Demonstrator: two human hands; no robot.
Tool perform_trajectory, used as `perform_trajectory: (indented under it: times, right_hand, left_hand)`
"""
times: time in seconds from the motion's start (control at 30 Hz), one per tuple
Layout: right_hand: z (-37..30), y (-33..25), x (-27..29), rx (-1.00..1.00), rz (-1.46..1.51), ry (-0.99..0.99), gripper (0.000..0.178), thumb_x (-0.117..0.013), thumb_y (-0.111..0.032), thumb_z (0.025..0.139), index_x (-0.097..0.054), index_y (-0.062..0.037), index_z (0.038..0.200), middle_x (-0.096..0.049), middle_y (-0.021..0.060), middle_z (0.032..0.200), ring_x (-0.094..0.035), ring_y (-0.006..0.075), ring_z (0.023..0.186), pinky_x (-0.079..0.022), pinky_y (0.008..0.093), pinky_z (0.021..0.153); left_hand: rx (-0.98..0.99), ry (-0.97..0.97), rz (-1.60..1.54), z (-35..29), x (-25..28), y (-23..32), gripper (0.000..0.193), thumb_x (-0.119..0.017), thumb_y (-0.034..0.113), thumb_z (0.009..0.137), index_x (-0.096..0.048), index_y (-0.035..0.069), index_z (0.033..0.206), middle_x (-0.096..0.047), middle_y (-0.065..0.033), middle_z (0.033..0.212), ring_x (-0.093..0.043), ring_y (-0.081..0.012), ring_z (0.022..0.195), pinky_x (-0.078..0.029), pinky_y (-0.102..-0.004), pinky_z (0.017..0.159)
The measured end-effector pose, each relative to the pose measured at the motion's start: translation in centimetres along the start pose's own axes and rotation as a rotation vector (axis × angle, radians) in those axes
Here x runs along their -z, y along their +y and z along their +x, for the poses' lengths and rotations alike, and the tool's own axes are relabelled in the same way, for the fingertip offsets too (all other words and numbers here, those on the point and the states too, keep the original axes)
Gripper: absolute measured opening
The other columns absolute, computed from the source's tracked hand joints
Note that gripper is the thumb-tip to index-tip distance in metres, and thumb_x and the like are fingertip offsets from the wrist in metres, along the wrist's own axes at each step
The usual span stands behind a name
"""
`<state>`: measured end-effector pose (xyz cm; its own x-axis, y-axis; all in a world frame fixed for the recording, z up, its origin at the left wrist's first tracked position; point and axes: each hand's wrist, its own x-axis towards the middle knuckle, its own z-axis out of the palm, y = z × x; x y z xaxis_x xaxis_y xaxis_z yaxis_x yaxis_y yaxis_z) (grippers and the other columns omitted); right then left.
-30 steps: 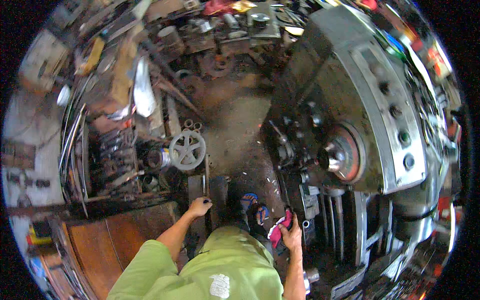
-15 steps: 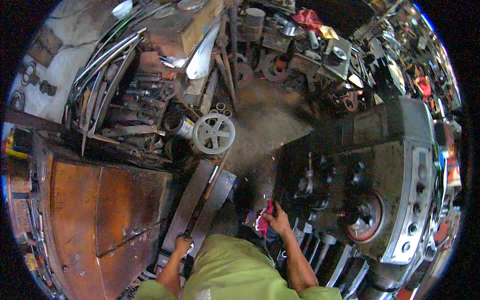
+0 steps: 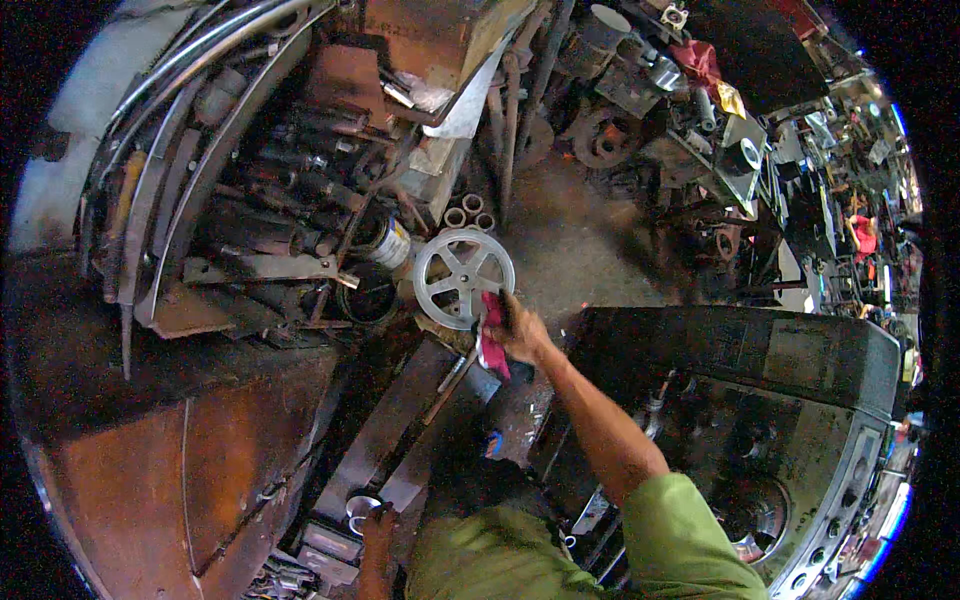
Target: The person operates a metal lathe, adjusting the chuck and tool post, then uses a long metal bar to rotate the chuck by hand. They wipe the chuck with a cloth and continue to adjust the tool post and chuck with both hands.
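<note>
Right hand [image 3: 522,333] grips one pink cloth [image 3: 494,352], five o'clock of one grey five-spoked metal wheel [image 3: 464,280]; left hand [image 3: 379,524], grip unclear.

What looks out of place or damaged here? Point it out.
Pale scraps are strewn on the dark floor near the blue shoe, looking like litter. The metal parts at left lie jumbled rather than sorted. The spoked wheel by the right hand shows no obvious damage.
</note>
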<state>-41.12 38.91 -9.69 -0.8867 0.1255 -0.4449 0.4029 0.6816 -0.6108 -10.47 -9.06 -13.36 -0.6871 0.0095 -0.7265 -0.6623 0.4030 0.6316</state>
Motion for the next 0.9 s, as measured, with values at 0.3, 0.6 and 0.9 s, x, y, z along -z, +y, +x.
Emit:
perform_trajectory:
  times: [0.3, 0.6, 0.9]
  right_hand:
    - [8.3, -3.7, -5.2, 0.211, -0.507, 0.249, 0.078, -0.064, -0.032, 0.083, -0.030, -0.0072, 0.149, -0.065, 0.0111, 0.110, -0.059, 0.0300, 0.108, -0.040, 0.0569, 0.092]
    - [2.4, -1.4, -6.8, 0.317, -0.297, 0.266, 0.068, -0.061, -0.018, 0.084, -0.038, -0.0113, 0.147, -0.064, 0.0125, 0.121, -0.055, 0.0329, 0.116, -0.040, 0.0548, 0.097]
    - [-12.5, 4.7, -6.0, -0.080, -0.008, 0.347, 0.037, -0.059, -0.006, 0.086, -0.063, -0.0076, 0.122, -0.070, 0.0167, 0.097, -0.067, 0.0375, 0.085, -0.054, 0.0422, 0.074]
  left_hand:
    - [0.415, 0.089, -0.092, -4.8, -0.3, 2.8, 0.041, -0.063, 0.038, 0.091, -0.063, 0.002, 0.112, -0.069, -0.0079, 0.095, -0.066, -0.0229, 0.083, -0.053, -0.0370, 0.057]
    - [-0.276, 0.003, 0.680, 7.6, -5.1, 11.0, 0.040, -0.060, 0.024, 0.090, -0.060, 0.001, 0.123, -0.069, -0.0192, 0.106, -0.067, -0.0348, 0.096, -0.053, -0.0384, 0.081]
    - [-0.412, 0.171, 0.943, 18.7, -15.8, 14.4, 0.062, -0.069, 0.027, 0.083, -0.047, 0.007, 0.137, -0.054, -0.0231, 0.132, -0.054, -0.0401, 0.117, -0.041, -0.0513, 0.100]
